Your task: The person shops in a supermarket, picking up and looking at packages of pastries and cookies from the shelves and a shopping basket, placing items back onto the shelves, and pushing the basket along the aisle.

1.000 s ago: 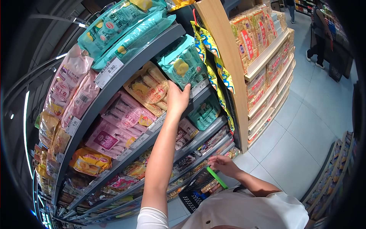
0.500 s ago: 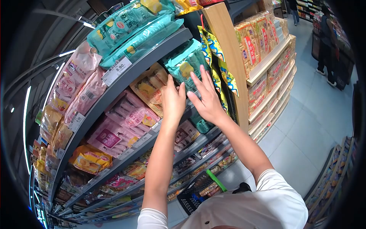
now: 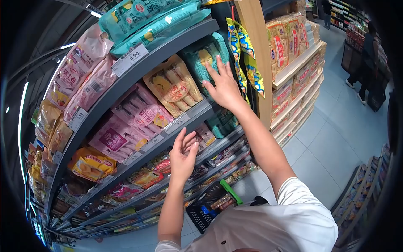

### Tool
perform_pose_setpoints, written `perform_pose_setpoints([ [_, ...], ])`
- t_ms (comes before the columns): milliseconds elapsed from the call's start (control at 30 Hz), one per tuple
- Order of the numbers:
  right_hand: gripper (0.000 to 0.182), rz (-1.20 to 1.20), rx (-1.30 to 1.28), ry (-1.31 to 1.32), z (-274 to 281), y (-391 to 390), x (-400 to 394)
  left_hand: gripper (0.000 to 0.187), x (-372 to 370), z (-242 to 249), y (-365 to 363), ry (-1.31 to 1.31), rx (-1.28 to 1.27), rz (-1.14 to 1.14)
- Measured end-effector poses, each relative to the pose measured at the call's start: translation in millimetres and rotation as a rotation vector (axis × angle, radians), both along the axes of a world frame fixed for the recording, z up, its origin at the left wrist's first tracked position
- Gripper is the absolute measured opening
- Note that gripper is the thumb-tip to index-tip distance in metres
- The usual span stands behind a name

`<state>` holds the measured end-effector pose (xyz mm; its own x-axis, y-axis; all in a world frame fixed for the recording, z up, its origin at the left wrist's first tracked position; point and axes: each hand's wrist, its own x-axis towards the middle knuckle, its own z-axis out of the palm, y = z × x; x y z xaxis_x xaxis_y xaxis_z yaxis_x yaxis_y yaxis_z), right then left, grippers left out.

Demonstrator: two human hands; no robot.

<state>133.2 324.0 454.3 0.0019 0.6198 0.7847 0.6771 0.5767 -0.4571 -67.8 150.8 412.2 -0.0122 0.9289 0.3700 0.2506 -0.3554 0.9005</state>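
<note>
My right hand (image 3: pixel 224 87) rests with fingers spread on the front of a teal snack packet (image 3: pixel 194 63), which stands upright at the right end of the shelf. Left of that packet is a tan packet of roll cakes (image 3: pixel 173 86), fully uncovered. Pink packets (image 3: pixel 142 111) stand further left in the same row. My left hand (image 3: pixel 182 156) hangs in front of the shelf, below the price strip (image 3: pixel 181 122). Its fingers are loosely bent and apart, holding nothing.
More teal packets (image 3: pixel 161 31) lie on the shelf above, over a price tag (image 3: pixel 130 60). Yellow-blue bags (image 3: pixel 253 69) hang beside a wooden post (image 3: pixel 255 46). A black basket with a green handle (image 3: pixel 230 191) is low beside me. A person (image 3: pixel 367 59) stands in the aisle at right.
My left hand has dropped down and away from the tan packet. My right hand has moved slightly and now lies on the teal packet, which sits further back in the row.
</note>
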Motion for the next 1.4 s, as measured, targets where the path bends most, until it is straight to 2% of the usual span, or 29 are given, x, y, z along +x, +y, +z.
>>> perform_pose_setpoints([
  [133, 0.062, -0.084, -0.088, -0.051, 6, -6, -6, 0.058, -3, -23, -20, -0.063, -0.017, -0.013],
  [167, 0.061, -0.105, -0.025, -0.061, 2, -5, -6, 0.057, -4, -30, -25, -0.085, -0.026, -0.021],
  [267, 0.061, -0.06, -0.045, -0.028, -2, -17, 0, 0.056, -14, -55, -44, -0.129, -0.083, -0.025],
  [333, 0.059, -0.067, 0.018, -0.043, -9, -33, 1, 0.054, -22, -67, -61, -0.081, -0.111, -0.026],
  [400, 0.057, -0.069, 0.078, -0.062, -18, -50, -2, 0.053, -36, -88, -77, -0.143, -0.24, 0.02],
  [600, 0.039, 0.336, 0.117, 0.051, -58, -110, -29, 0.049, -65, -153, -131, -0.193, -0.375, 0.162],
  [733, 0.039, 0.764, -0.233, 0.042, -110, -161, -59, 0.047, -68, -212, -164, -0.29, -0.49, 0.266],
  [800, 0.039, 0.909, -0.388, -0.084, -141, -186, -74, 0.046, -64, -232, -189, -0.229, -0.538, 0.252],
  [867, 0.039, 1.021, -0.607, -0.284, -181, -210, -84, 0.045, -57, -231, -207, -0.265, -0.53, 0.234],
  [933, 0.044, 1.18, -0.74, -0.419, -240, -234, -86, 0.042, -64, -247, -231, -0.284, -0.667, 0.291],
  [1000, 0.044, 1.137, -0.976, -0.726, -250, -258, -83, 0.04, -68, -260, -254, -0.318, -0.68, 0.417],
  [1067, 0.046, 1.22, -1.088, -0.822, -279, -275, -80, 0.044, -80, -291, -283, -0.248, -0.766, 0.512],
  [1167, 0.049, 1.253, -1.174, -0.817, -326, -297, -72, 0.048, -87, -336, -330, -0.293, -0.888, 0.625],
  [1267, 0.048, 1.204, -1.229, -0.994, -333, -298, -86, 0.052, -99, -379, -366, -0.251, -1.003, 0.72],
  [1333, 0.046, 1.192, -1.251, -1.028, -351, -295, -100, 0.055, -111, -416, -385, -0.072, -1.006, 0.8],
  [1400, 0.046, 1.178, -1.289, -0.942, -383, -294, -116, 0.055, -129, -441, -391, -0.007, -1.045, 0.83],
])
